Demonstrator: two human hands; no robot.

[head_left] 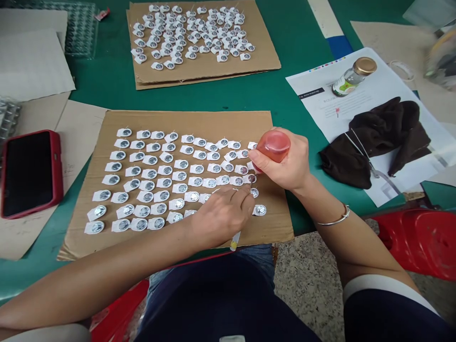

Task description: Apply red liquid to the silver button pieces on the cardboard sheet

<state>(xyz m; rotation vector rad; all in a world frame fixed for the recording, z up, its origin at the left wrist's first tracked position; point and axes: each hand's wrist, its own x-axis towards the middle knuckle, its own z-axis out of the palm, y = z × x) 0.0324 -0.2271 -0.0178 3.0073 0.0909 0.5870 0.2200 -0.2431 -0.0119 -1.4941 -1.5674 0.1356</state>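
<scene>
My right hand (287,164) is wrapped round a squeeze bottle (273,145) of translucent red-pink plastic, its base facing up. The bottle's tip is hidden behind my fingers, over the right side of a cardboard sheet (185,121). Rows of small round silver discs on white paper tabs cover this sheet. My left hand (226,211) rests low over the right-hand rows, fingers bent together, their tips beside one disc (251,178). What they pinch is hidden. From beneath that hand a thin white stick with a yellow band (235,241) pokes out; whether I hold it cannot be made out.
Farther back, a second cardboard stack (213,71) carries many similar discs. A red-cased phone (30,173) lies at left. To the right are a glass jar with a gold lid (354,77), a printed sheet (309,90) and dark cloth (384,135). A red stool (423,242) stands below.
</scene>
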